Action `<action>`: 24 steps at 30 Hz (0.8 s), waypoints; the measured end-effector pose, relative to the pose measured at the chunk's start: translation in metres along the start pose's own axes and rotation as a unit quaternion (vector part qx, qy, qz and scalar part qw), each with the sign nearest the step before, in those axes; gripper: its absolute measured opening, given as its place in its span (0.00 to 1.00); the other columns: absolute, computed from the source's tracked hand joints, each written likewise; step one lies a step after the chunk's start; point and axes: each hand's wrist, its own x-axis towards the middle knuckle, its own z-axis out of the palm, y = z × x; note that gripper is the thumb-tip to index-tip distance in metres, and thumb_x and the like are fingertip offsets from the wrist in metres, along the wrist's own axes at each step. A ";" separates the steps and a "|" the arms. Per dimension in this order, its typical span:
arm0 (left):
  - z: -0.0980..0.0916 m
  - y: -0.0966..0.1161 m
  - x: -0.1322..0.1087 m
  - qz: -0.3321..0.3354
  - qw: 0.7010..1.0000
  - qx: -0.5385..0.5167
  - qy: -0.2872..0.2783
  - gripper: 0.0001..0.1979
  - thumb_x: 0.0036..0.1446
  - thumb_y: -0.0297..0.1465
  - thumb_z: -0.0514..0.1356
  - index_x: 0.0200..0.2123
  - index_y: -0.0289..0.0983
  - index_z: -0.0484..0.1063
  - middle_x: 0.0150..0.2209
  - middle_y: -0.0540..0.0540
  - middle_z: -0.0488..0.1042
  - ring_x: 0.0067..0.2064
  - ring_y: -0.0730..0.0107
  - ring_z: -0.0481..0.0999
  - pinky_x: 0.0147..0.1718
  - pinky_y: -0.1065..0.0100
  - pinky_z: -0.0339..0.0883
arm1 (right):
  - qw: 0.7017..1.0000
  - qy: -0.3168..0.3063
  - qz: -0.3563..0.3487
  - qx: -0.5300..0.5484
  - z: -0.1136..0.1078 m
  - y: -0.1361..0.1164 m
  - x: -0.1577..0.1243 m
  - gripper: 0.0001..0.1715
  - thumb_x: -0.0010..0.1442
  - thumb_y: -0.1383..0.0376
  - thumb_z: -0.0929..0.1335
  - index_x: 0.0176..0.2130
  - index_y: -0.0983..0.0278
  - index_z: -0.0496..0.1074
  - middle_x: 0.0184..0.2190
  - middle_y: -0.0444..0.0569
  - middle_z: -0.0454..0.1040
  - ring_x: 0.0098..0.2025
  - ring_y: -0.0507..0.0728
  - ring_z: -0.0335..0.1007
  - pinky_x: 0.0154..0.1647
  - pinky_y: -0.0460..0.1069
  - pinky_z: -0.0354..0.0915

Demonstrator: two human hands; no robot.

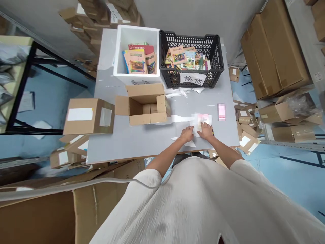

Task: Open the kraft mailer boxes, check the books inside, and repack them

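Near the table's front edge lies a pale sheet or wrapper (195, 119) with a small pink and white item (203, 118) on it. My left hand (187, 134) rests on the wrapper's lower left part, fingers spread and nothing visible in its grasp. My right hand (206, 130) lies at the item's lower edge, fingers apart and touching it. Some small dark thing shows beside the right hand, too small to make out. A pink-screened phone (221, 112) lies to the right. White paper scraps (190, 143) are below and between the hands.
An open cardboard box (140, 119) stands left of my hands. Behind it are a white foam box (119, 56) and a black crate (215, 73), both holding books. A closed carton (95, 117) sits at the grey table's (127, 145) left edge. Cartons crowd the floor and shelves.
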 end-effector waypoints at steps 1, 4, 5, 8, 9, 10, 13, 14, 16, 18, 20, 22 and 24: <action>0.003 0.001 0.002 -0.009 1.000 -0.002 -0.004 0.35 0.70 0.32 0.60 0.78 0.38 0.60 0.74 0.28 0.70 0.72 0.41 0.74 0.68 0.45 0.68 | 1.000 -0.009 0.004 -0.005 0.001 -0.001 0.002 0.47 0.71 0.48 0.73 0.78 0.62 0.62 0.77 0.71 0.63 0.75 0.80 0.60 0.75 0.73 0.55; 0.009 0.001 0.004 -0.025 0.999 0.001 -0.020 0.34 0.71 0.32 0.59 0.78 0.39 0.60 0.74 0.31 0.72 0.72 0.43 0.75 0.67 0.49 0.70 | 1.000 -0.021 0.001 -0.020 0.004 -0.005 0.006 0.41 0.72 0.52 0.72 0.75 0.65 0.66 0.75 0.72 0.65 0.74 0.79 0.60 0.75 0.73 0.56; 0.011 0.002 0.004 -0.029 0.999 0.004 -0.024 0.34 0.72 0.32 0.58 0.78 0.39 0.60 0.74 0.31 0.72 0.72 0.44 0.75 0.67 0.50 0.69 | 0.999 -0.016 -0.005 -0.027 0.005 -0.006 0.008 0.38 0.73 0.53 0.72 0.74 0.64 0.68 0.74 0.71 0.67 0.73 0.79 0.60 0.74 0.73 0.56; 0.014 0.003 0.002 -0.037 0.999 0.009 -0.036 0.33 0.73 0.33 0.57 0.78 0.38 0.60 0.75 0.31 0.70 0.73 0.45 0.74 0.68 0.51 0.69 | 0.998 0.001 -0.025 -0.051 0.007 -0.005 0.009 0.29 0.73 0.60 0.70 0.69 0.65 0.73 0.71 0.71 0.69 0.69 0.78 0.62 0.72 0.72 0.58; 0.015 0.003 0.000 -0.037 0.998 0.010 -0.039 0.33 0.73 0.33 0.57 0.78 0.38 0.60 0.75 0.32 0.70 0.73 0.44 0.74 0.68 0.50 0.69 | 0.998 0.005 -0.033 -0.055 0.007 -0.004 0.009 0.27 0.73 0.62 0.70 0.68 0.65 0.74 0.70 0.71 0.70 0.69 0.78 0.62 0.71 0.72 0.58; 0.015 0.004 -0.001 -0.037 0.998 0.011 -0.043 0.32 0.73 0.33 0.57 0.78 0.39 0.61 0.75 0.32 0.70 0.73 0.44 0.74 0.69 0.50 0.68 | 0.998 0.008 -0.041 -0.056 0.007 -0.003 0.009 0.25 0.73 0.64 0.69 0.67 0.64 0.75 0.69 0.70 0.71 0.68 0.77 0.62 0.70 0.71 0.59; 0.014 0.006 -0.004 -0.038 0.998 0.010 -0.050 0.32 0.72 0.32 0.58 0.77 0.39 0.62 0.75 0.31 0.71 0.73 0.43 0.74 0.69 0.48 0.68 | 0.998 0.008 -0.053 -0.045 0.006 0.000 0.011 0.22 0.74 0.68 0.66 0.64 0.61 0.78 0.67 0.67 0.73 0.66 0.75 0.64 0.69 0.70 0.59; 0.013 0.007 -0.005 -0.039 0.998 0.009 -0.049 0.32 0.72 0.32 0.59 0.77 0.38 0.62 0.75 0.31 0.70 0.72 0.42 0.74 0.69 0.47 0.68 | 0.998 0.004 -0.051 -0.038 0.004 0.001 0.011 0.22 0.75 0.68 0.65 0.63 0.61 0.78 0.66 0.67 0.73 0.66 0.75 0.64 0.69 0.69 0.59; 0.011 0.009 -0.006 -0.042 0.998 0.010 -0.034 0.31 0.72 0.31 0.58 0.76 0.37 0.64 0.74 0.30 0.70 0.71 0.42 0.74 0.68 0.47 0.69 | 0.999 -0.001 -0.040 -0.025 0.000 0.003 0.013 0.22 0.76 0.68 0.64 0.63 0.63 0.78 0.65 0.67 0.74 0.65 0.73 0.67 0.68 0.66 0.60; 0.008 0.011 -0.006 -0.046 0.999 0.012 -0.001 0.27 0.72 0.30 0.57 0.72 0.37 0.67 0.71 0.31 0.72 0.69 0.44 0.76 0.66 0.49 0.70 | 0.999 0.002 -0.032 -0.008 -0.006 0.009 0.014 0.21 0.77 0.66 0.64 0.62 0.65 0.78 0.63 0.66 0.74 0.62 0.71 0.69 0.66 0.62 0.62; 0.004 0.013 -0.004 -0.046 0.998 0.013 0.041 0.22 0.73 0.29 0.56 0.67 0.37 0.72 0.66 0.32 0.75 0.65 0.46 0.78 0.64 0.50 0.72 | 1.000 0.020 -0.018 0.013 -0.012 0.017 0.014 0.19 0.77 0.65 0.63 0.59 0.65 0.78 0.62 0.64 0.75 0.60 0.69 0.71 0.62 0.59 0.64; 0.000 0.017 0.001 -0.033 0.997 0.014 0.071 0.19 0.73 0.27 0.55 0.62 0.38 0.75 0.62 0.34 0.77 0.63 0.47 0.79 0.63 0.51 0.72 | 0.998 0.047 0.009 0.032 -0.018 0.028 0.013 0.17 0.77 0.65 0.63 0.56 0.65 0.78 0.61 0.63 0.76 0.58 0.67 0.72 0.59 0.57 0.66; -0.003 0.024 0.009 -0.009 0.996 0.019 0.082 0.18 0.73 0.25 0.54 0.60 0.38 0.77 0.60 0.35 0.78 0.62 0.49 0.79 0.64 0.52 0.72 | 0.996 0.069 0.042 0.042 -0.024 0.039 0.012 0.16 0.76 0.66 0.63 0.54 0.64 0.77 0.58 0.62 0.78 0.56 0.66 0.73 0.56 0.55 0.66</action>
